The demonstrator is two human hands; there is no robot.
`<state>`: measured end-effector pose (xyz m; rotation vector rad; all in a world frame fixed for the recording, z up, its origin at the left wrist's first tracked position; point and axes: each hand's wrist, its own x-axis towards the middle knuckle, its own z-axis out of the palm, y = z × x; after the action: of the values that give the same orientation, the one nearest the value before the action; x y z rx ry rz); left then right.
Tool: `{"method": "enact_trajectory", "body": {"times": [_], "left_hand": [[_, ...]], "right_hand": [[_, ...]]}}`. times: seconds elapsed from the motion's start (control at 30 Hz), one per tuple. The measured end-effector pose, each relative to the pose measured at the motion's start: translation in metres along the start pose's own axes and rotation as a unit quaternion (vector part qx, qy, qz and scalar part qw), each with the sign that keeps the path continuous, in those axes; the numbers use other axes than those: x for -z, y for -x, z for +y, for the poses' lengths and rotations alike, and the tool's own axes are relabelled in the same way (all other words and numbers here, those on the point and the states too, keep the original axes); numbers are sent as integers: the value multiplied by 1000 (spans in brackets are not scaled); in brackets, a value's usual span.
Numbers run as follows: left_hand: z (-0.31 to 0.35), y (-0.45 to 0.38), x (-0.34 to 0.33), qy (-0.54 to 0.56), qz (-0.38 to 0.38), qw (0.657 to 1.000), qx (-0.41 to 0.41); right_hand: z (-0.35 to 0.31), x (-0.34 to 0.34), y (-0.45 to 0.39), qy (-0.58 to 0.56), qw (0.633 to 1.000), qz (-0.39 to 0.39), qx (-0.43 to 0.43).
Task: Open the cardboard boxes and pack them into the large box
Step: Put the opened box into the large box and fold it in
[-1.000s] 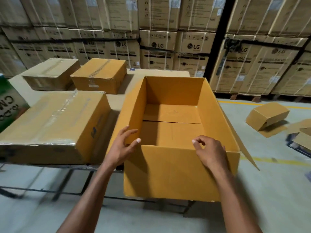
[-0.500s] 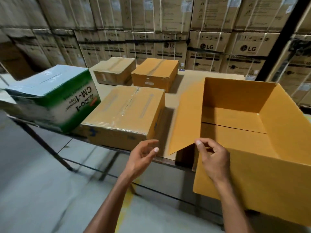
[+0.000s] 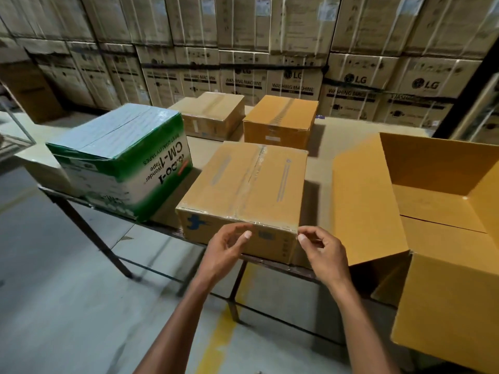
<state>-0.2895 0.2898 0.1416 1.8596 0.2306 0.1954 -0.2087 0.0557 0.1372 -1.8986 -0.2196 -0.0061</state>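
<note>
A taped brown carton (image 3: 244,193) sits at the near edge of the table (image 3: 321,147), at the centre of the view. Both hands hover just in front of its near face. The left hand (image 3: 225,252), at 7 o'clock from the carton, has its fingers loosely curled and grips nothing; whether its fingertips touch the cardboard cannot be told. The right hand (image 3: 322,251), at 5 o'clock from the carton, has thumb and forefinger drawn narrow at the near right top corner, seemingly at the tape edge, though a true pinch cannot be told.

At 3 o'clock the large open box (image 3: 442,300) stands with its flaps up, overhanging the table edge; its left flap (image 3: 364,203) rises between the carton and the box's interior. At 9 o'clock a green-and-white Wonder tape box (image 3: 121,163) stands just beside the carton. At 12 o'clock a smaller orange-brown carton (image 3: 280,120) sits behind it, and at 11 o'clock a pale taped carton (image 3: 210,114). Stacked LG washing machine cartons (image 3: 294,76) wall the background. A yellow floor line (image 3: 216,338) runs under the table
</note>
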Motion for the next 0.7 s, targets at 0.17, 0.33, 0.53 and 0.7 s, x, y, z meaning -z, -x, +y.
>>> {"method": "enact_trajectory", "body": {"times": [0.17,0.33,0.53,0.7], "left_hand": [[-13,-51,29,-22,19,999,-14],[-28,-108,68,-82,29,996,-32],[-60,-171,114,-184,30,982,-40],[-96,-212,144,-243,4,968,66]], "right_hand": [[6,-29,-49,3,999,17,-41],[7,-52,-95,75,996,33,-46],[13,-64,-128,107,986,4,-128],[22,-71,-136,20,977,5,-214]]}}
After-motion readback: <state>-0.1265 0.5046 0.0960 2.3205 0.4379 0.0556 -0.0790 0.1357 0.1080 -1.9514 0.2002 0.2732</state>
